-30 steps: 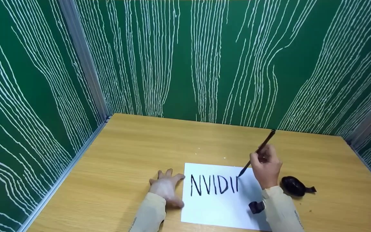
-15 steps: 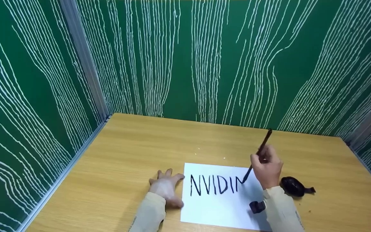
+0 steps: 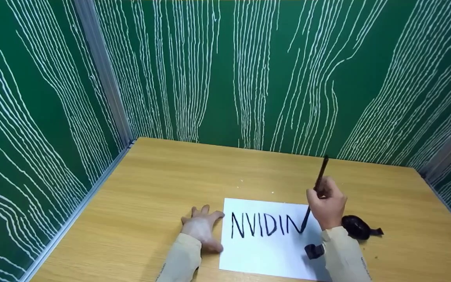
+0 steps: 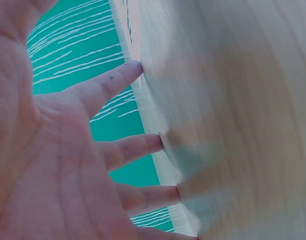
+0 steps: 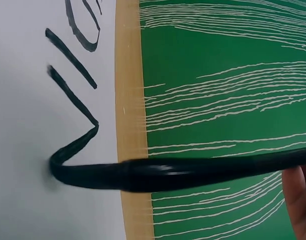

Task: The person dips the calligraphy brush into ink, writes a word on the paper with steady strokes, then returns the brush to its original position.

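My right hand (image 3: 329, 205) pinches a slim black brush (image 3: 322, 174) by its handle, the top leaning slightly right in the head view. Its soft tip bends against the white paper (image 3: 264, 258), as the right wrist view shows the brush (image 5: 163, 174) close up. Black strokes (image 3: 271, 225) on the sheet read "NVIDI" followed by a V-like stroke that ends at the tip. My left hand (image 3: 200, 227) lies spread at the sheet's left edge, thumb and index fingertip right at the border. In the left wrist view its fingertips (image 4: 135, 67) meet the tabletop.
Right of my right wrist sits a glossy black oval object (image 3: 356, 227) with a short stub. A small dark block (image 3: 314, 251) juts from the right sleeve over the paper. Green panels (image 3: 225, 98) with wavy white lines enclose the wooden table (image 3: 178, 168).
The brush tip has travelled down and right across the paper, adding a slanting stroke after the second upright line. My right hand shifted slightly right. The left hand stays put.
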Demonstrator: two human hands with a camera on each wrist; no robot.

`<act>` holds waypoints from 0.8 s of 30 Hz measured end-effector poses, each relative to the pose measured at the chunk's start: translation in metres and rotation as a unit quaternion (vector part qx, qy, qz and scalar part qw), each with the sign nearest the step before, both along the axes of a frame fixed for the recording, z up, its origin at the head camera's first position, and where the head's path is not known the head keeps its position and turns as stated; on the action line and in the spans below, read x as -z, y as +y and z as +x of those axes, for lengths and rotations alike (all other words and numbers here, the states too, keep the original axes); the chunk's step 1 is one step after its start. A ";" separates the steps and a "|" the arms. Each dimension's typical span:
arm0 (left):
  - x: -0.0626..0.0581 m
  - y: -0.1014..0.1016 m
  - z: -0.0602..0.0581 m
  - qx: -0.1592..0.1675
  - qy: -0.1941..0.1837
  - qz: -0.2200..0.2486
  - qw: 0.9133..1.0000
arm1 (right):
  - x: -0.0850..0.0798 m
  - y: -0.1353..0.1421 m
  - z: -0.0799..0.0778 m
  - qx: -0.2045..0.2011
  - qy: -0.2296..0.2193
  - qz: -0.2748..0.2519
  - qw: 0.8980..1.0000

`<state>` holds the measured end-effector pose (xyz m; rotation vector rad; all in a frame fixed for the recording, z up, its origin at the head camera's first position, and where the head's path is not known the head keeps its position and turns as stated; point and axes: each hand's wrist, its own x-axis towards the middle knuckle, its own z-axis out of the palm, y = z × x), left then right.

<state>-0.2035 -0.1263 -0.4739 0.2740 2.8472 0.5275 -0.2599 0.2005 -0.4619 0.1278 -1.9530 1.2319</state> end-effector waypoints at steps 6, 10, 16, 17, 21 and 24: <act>0.001 0.000 -0.001 0.001 0.000 -0.010 1.000 | 0.000 0.000 0.001 -0.001 -0.009 0.015 1.000; 0.001 0.000 -0.001 -0.002 -0.002 -0.008 1.000 | -0.005 0.000 0.003 -0.002 0.010 -0.002 1.000; 0.002 0.000 -0.001 -0.001 -0.002 -0.005 1.000 | -0.013 -0.001 0.005 -0.008 0.028 -0.062 0.998; 0.002 0.000 -0.002 0.000 -0.002 -0.006 1.000 | -0.013 -0.002 0.005 -0.009 0.022 -0.067 0.997; 0.001 0.000 -0.001 0.000 -0.004 -0.007 1.000 | -0.011 -0.003 0.004 -0.011 -0.008 -0.075 0.997; 0.000 0.000 -0.001 -0.002 -0.006 -0.005 1.000 | -0.009 -0.004 0.003 -0.014 -0.021 -0.072 0.997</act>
